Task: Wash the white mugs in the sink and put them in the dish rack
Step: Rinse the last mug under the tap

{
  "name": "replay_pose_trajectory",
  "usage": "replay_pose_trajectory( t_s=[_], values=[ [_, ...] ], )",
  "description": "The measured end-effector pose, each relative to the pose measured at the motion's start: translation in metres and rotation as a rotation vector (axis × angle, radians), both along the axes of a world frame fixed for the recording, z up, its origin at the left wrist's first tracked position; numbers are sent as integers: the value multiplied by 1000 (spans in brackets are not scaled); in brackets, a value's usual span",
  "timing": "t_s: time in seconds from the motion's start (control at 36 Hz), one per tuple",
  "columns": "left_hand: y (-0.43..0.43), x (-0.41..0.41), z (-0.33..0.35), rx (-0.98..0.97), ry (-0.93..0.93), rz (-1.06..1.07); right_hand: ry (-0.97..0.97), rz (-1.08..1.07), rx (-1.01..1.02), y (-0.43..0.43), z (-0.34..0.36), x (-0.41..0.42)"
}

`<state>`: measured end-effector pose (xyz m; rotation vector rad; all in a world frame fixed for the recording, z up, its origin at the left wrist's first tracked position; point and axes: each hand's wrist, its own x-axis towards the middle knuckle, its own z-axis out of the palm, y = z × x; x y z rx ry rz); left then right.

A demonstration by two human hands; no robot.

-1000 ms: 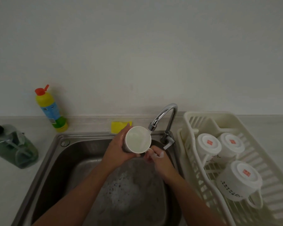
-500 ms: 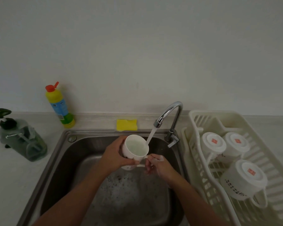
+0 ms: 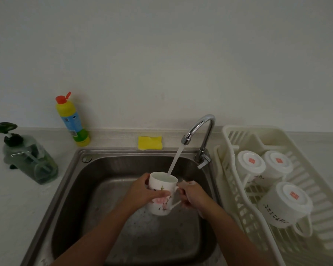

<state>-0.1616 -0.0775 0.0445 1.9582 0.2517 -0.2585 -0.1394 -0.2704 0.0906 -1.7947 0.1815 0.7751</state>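
The left hand (image 3: 142,192) is gripping the body of a white mug (image 3: 162,184), thumb lying across its pink flower print, while the right hand (image 3: 192,194) is curling around the mug's handle. The mug is sitting upright above the middle of the steel sink (image 3: 71,189), and a stream of water (image 3: 175,160) is running from the chrome faucet (image 3: 204,127) into its open mouth. Suds (image 3: 142,219) are floating on the sink floor beneath it. The faucet's base and lever are standing between the mug and the cream dish rack (image 3: 229,131) to the right, whose raised rim is lining the sink's edge. In the rack, a back-left mug (image 3: 250,166), a back-right mug (image 3: 277,164) and a front mug (image 3: 284,204) are resting bottoms-up, each showing a red sticker, and are filling the near half. A yellow sponge (image 3: 150,143) is lying behind the sink, a yellow bottle (image 3: 72,120) with a red cap is standing against the wall, and a green soap dispenser (image 3: 29,160) is sitting on the counter (image 3: 8,208) at far left.
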Motion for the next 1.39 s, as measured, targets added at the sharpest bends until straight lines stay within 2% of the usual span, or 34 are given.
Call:
replay_pose_trajectory(
  t_s=[0.22,0.44,0.72,0.89,1.14,1.39],
  values=[
    [-24,0,-11,-276,103,-12,-159,-55,-227,-4,9,6],
    [-39,13,-11,-413,114,-60,-212,-35,-325,-17,13,11],
    [-44,38,-6,-398,7,-102,-312,-122,-224,-23,24,11],
    [-45,48,-3,-335,-54,-100,-416,-145,-241,-23,25,12],
    [-48,60,-2,-238,-259,-69,-533,-126,-213,-30,20,18],
    [-40,62,14,-23,-470,-44,-462,-172,-86,-26,-4,27]
  ],
)
